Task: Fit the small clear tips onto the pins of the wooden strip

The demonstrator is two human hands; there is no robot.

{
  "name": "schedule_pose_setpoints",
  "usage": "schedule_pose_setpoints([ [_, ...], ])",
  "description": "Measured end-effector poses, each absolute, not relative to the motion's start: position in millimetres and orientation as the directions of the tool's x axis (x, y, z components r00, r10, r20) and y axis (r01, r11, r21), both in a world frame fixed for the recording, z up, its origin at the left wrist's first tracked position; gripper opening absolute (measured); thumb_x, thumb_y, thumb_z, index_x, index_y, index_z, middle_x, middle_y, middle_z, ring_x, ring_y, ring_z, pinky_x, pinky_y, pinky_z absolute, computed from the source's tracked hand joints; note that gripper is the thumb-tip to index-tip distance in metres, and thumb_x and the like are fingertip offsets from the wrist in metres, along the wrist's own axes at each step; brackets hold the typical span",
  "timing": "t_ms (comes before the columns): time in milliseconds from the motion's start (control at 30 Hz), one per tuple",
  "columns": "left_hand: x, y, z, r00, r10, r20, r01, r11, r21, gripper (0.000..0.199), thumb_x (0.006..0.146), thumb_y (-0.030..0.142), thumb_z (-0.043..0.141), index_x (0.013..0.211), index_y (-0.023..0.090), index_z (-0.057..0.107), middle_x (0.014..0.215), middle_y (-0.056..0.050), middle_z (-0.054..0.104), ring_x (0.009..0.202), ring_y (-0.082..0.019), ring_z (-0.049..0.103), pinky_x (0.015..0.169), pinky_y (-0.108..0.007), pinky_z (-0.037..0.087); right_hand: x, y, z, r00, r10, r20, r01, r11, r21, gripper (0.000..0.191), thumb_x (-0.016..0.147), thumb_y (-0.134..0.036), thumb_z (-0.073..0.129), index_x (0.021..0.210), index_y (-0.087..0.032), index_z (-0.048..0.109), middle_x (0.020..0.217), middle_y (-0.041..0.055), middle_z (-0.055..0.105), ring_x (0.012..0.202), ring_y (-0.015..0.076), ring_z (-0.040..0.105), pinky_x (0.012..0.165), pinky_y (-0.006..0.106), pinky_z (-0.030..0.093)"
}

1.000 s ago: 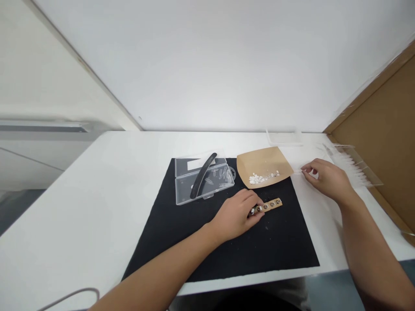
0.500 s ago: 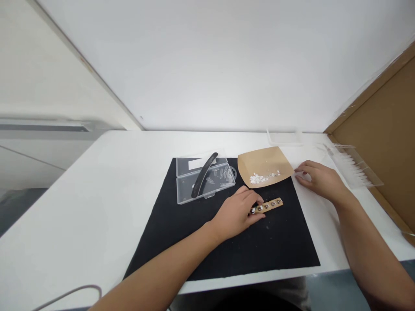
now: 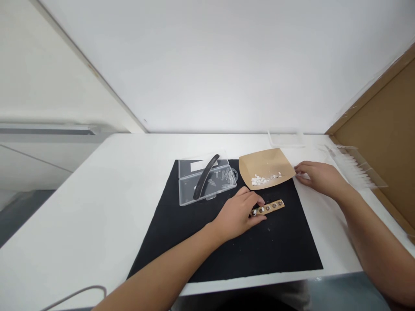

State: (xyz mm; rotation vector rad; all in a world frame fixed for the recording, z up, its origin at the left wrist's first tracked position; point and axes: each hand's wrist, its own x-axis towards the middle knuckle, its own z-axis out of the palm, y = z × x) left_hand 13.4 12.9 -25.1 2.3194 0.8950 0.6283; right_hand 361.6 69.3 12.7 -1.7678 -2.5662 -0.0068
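My left hand (image 3: pixel 239 214) rests on the black mat (image 3: pixel 233 255), fingers and thumb closed around the left end of a brown strip (image 3: pixel 272 206). Several round metal studs run along that strip, with small white bits near its held end. My right hand (image 3: pixel 319 176) is at the right corner of the cardboard tray (image 3: pixel 269 157), its fingers curled together; what they pinch, if anything, is too small to make out. Small white pieces (image 3: pixel 259 179) lie in the tray. Behind my left hand stands an opened clear plastic case (image 3: pixel 188 192) containing clear nail tips (image 3: pixel 225 174).
A curved black nail file (image 3: pixel 205 177) lies across the case. At the right, a clear tray with rows of white nail tips (image 3: pixel 355 168) stands by the cardboard panel (image 3: pixel 382 121). A clear lid-like piece (image 3: pixel 287 139) sits at the back, and a cable (image 3: pixel 78 291) lies front left.
The view has shifted slightly. My right hand's fingers have drawn closer together beside the tray's corner. My left hand keeps its hold on the strip.
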Motion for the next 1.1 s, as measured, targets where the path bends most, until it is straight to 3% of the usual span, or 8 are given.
schedule_pose_setpoints([
  [233, 13, 14, -26, 0.669, 0.718, 0.193, 0.449, -0.597, 0.665, 0.03, 0.09, 0.033, 0.085, 0.109, 0.021, 0.065, 0.109, -0.004, 0.073, 0.105, -0.025, 0.059, 0.085, -0.035, 0.05, 363, 68, 14, -0.36, 0.932, 0.032, 0.932, 0.358, 0.054, 0.028, 0.102, -0.04, 0.053, 0.116, -0.027, 0.074, 0.11, 0.0056, 0.078, 0.089, 0.0222, 0.071, 0.059, 0.029, 0.034],
  [533, 12, 14, -24, 0.667, 0.721, 0.188, 0.458, -0.595, 0.661, 0.028, 0.092, 0.034, 0.083, 0.109, 0.022, 0.065, 0.108, -0.005, 0.074, 0.105, -0.025, 0.06, 0.085, -0.035, 0.051, 356, 63, 14, -0.375, 0.927, -0.013, 0.918, 0.374, 0.13, 0.026, 0.105, -0.034, 0.048, 0.105, -0.027, 0.073, 0.102, 0.005, 0.073, 0.085, 0.0203, 0.067, 0.055, 0.029, 0.022],
  [700, 12, 14, -25, 0.663, 0.726, 0.184, 0.457, -0.587, 0.669, 0.03, 0.09, 0.034, 0.085, 0.109, 0.021, 0.065, 0.108, -0.004, 0.074, 0.105, -0.025, 0.059, 0.086, -0.035, 0.051, 347, 59, 16, -0.329, 0.944, -0.031, 0.916, 0.327, 0.23, 0.029, 0.107, -0.035, 0.046, 0.091, -0.022, 0.067, 0.094, 0.0043, 0.07, 0.072, 0.0167, 0.061, 0.055, 0.032, 0.015],
  [1100, 13, 14, -24, 0.665, 0.726, 0.177, 0.457, -0.582, 0.673, 0.031, 0.09, 0.032, 0.085, 0.109, 0.021, 0.064, 0.109, -0.004, 0.074, 0.105, -0.026, 0.058, 0.086, -0.036, 0.051, 329, 52, 16, -0.236, 0.97, -0.061, 0.935, 0.243, 0.258, 0.028, 0.108, -0.031, 0.043, 0.093, -0.021, 0.065, 0.096, 0.0067, 0.072, 0.079, 0.019, 0.064, 0.057, 0.032, 0.014],
])
